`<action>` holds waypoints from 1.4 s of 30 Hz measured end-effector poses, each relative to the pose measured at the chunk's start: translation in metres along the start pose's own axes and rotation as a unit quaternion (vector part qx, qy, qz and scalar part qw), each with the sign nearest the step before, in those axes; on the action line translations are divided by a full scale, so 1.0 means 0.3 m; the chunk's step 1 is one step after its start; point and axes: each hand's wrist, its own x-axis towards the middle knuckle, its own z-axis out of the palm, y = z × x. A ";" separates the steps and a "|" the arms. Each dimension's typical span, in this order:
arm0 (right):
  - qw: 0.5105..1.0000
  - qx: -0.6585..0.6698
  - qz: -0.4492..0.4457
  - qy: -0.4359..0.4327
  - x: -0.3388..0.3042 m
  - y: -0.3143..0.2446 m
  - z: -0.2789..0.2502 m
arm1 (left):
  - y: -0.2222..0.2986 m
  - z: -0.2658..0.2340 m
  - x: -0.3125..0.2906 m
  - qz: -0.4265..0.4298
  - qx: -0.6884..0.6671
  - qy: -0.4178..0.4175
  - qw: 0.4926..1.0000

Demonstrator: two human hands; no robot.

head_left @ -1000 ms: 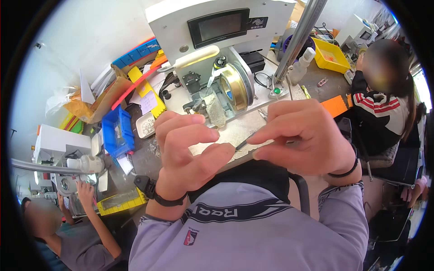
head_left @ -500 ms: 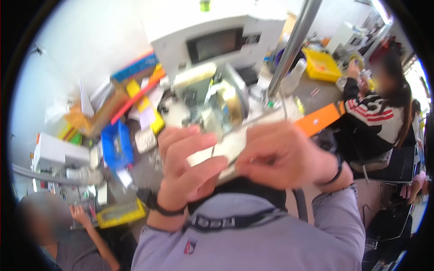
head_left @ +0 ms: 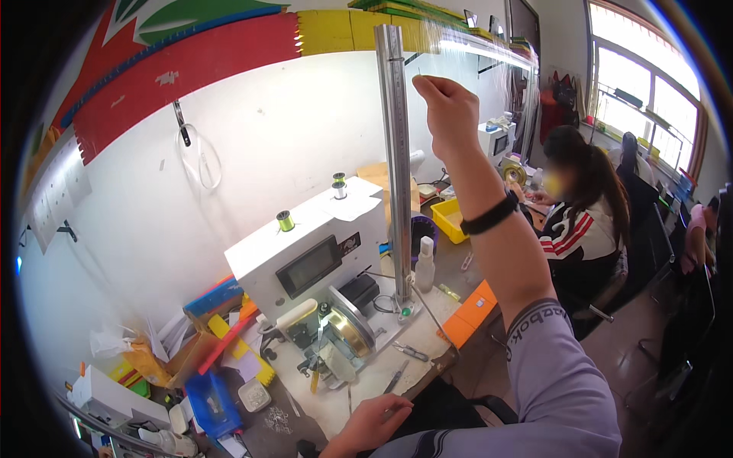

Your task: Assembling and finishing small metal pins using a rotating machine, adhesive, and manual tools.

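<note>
My right hand (head_left: pixel 450 111) is raised high beside the top of an upright metal post (head_left: pixel 393 153). Its thumb and forefinger pinch something very thin; a small dark sliver shows above the fingertips, too fine to name. Fine clear strands (head_left: pixel 447 38) hang from the shelf just behind that hand. Low down, at the front edge of the worktable (head_left: pixel 301 374), my left hand (head_left: pixel 372 421) has its fingers curled together, and what they hold, if anything, is hidden. Beyond it stands a white machine (head_left: pixel 305 237) with a screen and a brass-coloured wheel (head_left: pixel 347 336).
Snips (head_left: pixel 410 351) lie by the machine, near an orange strip (head_left: pixel 467 314) and a spray bottle (head_left: pixel 424 263). To the left are a blue bin (head_left: pixel 212 404), a white dish (head_left: pixel 254 395) and scattered small metal pieces (head_left: pixel 281 420). A co-worker (head_left: pixel 580 206) sits at the right.
My hands were close together in front of me. The right has gone far up to the post's top; the left has dropped to the table edge. The view has tilted up.
</note>
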 end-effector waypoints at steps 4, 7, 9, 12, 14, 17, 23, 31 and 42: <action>0.993 -0.082 -0.080 -0.012 0.096 0.027 0.036 | -0.046 0.005 -0.027 -0.048 -0.037 0.025 0.998; 0.976 -0.171 -0.133 -0.024 0.116 0.019 0.062 | -0.035 -0.002 -0.039 -0.070 -0.031 0.055 0.996; 0.956 -0.217 -0.198 -0.004 0.127 0.029 0.064 | -0.049 -0.004 -0.047 -0.084 -0.032 0.064 0.994; 0.913 -0.292 -0.285 0.004 0.106 0.028 0.048 | -0.066 -0.002 -0.070 -0.098 -0.047 0.093 0.990; 0.895 -0.322 -0.308 -0.004 0.064 0.030 0.010 | -0.082 0.003 -0.084 -0.098 -0.059 0.108 0.987; 0.925 -0.302 -0.226 -0.036 -0.079 0.099 -0.088 | -0.120 0.006 -0.096 -0.140 -0.088 0.127 0.978; 0.947 -0.303 0.010 -0.111 -0.608 0.427 -0.347 | -0.190 -0.026 -0.080 -0.238 -0.065 0.250 0.936; 0.947 -0.261 0.176 -0.058 -0.900 0.695 -0.446 | -0.246 -0.078 -0.064 -0.249 -0.003 0.313 0.917; 0.956 -0.197 0.204 -0.069 -0.926 0.765 -0.430 | -0.266 -0.055 -0.081 -0.262 -0.011 0.335 0.905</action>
